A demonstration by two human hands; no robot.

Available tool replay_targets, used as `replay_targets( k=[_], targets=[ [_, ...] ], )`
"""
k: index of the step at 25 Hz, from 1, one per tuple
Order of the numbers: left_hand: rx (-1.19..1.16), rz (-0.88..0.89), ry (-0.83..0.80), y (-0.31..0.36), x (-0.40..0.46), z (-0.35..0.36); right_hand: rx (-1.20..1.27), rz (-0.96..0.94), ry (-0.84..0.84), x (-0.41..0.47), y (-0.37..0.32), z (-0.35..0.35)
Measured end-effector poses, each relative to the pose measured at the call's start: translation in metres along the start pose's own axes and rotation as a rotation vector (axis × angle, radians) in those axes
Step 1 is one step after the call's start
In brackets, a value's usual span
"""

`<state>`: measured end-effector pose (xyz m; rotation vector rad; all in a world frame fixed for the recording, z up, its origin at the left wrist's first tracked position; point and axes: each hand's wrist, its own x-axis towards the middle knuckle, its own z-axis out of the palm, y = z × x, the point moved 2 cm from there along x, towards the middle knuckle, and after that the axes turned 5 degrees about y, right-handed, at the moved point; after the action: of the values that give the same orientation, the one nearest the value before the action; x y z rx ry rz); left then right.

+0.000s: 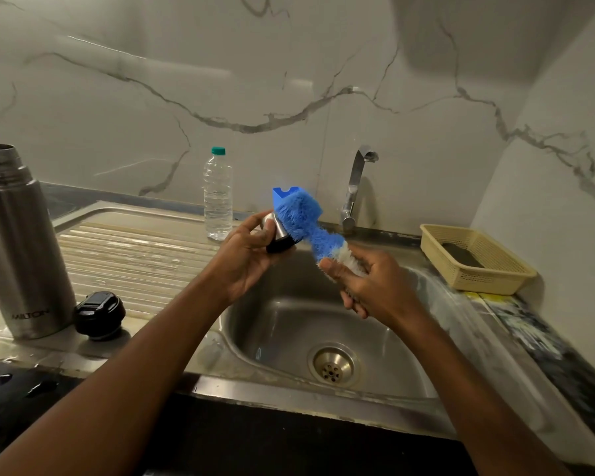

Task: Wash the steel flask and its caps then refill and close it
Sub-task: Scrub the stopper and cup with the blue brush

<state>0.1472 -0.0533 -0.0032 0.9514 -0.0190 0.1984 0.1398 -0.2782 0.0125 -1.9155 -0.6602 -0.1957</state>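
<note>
The steel flask stands open and upright on the drainboard at the far left. Beside its base lies a black inner cap. Over the sink, my left hand grips the steel outer cap, its black-lined opening turned toward the brush. My right hand holds a blue and white bristle brush by its lower end, and the blue bristles press against the cap.
A steel sink basin with a drain lies below my hands. The tap stands behind it, with no water running. A plastic water bottle stands at the back. A beige basket sits at the right.
</note>
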Motion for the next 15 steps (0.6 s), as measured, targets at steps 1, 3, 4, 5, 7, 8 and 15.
replay_targets(
  k=[1, 3, 4, 5, 7, 8, 15],
  targets=[
    [-0.004, -0.019, -0.006, -0.0008, -0.0002, -0.0002, -0.016, 0.014, 0.022, 0.0008, 0.0017, -0.0006],
    [-0.044, -0.063, -0.008, -0.001, -0.0016, 0.0025, -0.044, 0.043, 0.058, 0.0016, 0.0048, -0.0025],
    [-0.073, -0.079, -0.004, -0.0006, -0.0029, 0.0037, -0.05, 0.049, 0.06, 0.0014, 0.0055, -0.0023],
    [-0.097, -0.086, -0.003, 0.0004, -0.0042, 0.0057, -0.051, 0.048, 0.055, 0.001, 0.0054, -0.0017],
    [-0.06, -0.052, -0.005, 0.001, -0.0048, 0.0081, -0.035, 0.037, 0.022, 0.0003, 0.0028, 0.0012],
    [-0.013, -0.027, -0.006, 0.0016, -0.0049, 0.0085, -0.016, 0.031, 0.001, 0.0002, 0.0014, 0.0025],
    [0.046, 0.003, -0.006, 0.0031, -0.0054, 0.0051, -0.03, 0.034, 0.042, 0.0011, 0.0047, -0.0021]
  ],
)
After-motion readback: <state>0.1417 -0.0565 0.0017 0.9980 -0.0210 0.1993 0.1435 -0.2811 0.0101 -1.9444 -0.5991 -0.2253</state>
